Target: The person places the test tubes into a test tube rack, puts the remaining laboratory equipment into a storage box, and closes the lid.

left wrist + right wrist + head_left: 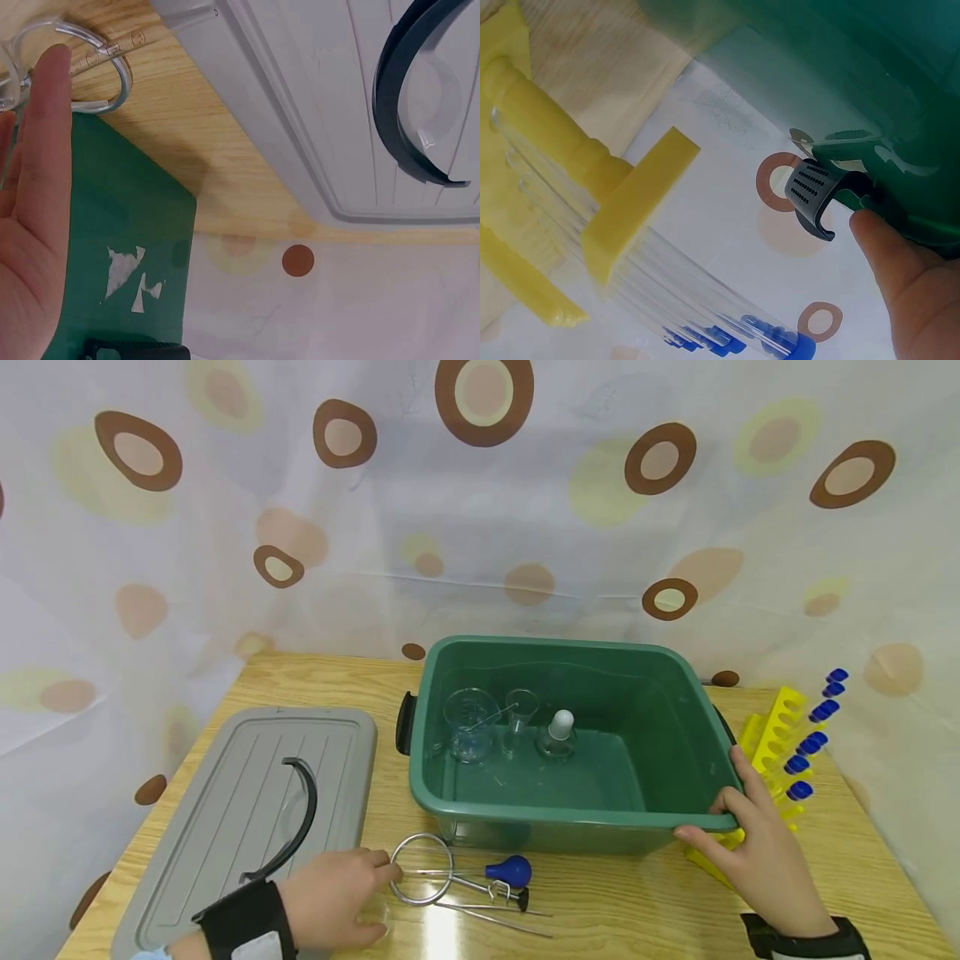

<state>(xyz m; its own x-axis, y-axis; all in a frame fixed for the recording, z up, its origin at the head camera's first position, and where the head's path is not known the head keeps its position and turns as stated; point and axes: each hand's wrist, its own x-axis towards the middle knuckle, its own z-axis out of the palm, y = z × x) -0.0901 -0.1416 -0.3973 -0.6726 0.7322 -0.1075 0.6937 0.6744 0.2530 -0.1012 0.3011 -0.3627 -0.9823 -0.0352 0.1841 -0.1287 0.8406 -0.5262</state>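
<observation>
In the head view, my right hand (772,843) grips the near right corner of a green plastic bin (555,832), its thumb on the front rim. Inside the bin stand a glass beaker (470,727), a flared glass vessel (520,710) and a small glass lamp with a white cap (559,727). Over the table, my left hand (337,897) has its fingertips right at a metal ring clamp (422,903), fingers fairly straight. A clear glass item (381,914) shows beside its thumb. Next to the ring lie a blue rubber bulb (510,871) and thin metal rods (502,922).
A grey lid (255,760) with a black handle (309,814) lies on the left of the wooden table. At the right, beside the bin, stands a yellow rack (776,739) with several blue-capped tubes (812,743). A patterned cloth (480,527) hangs behind.
</observation>
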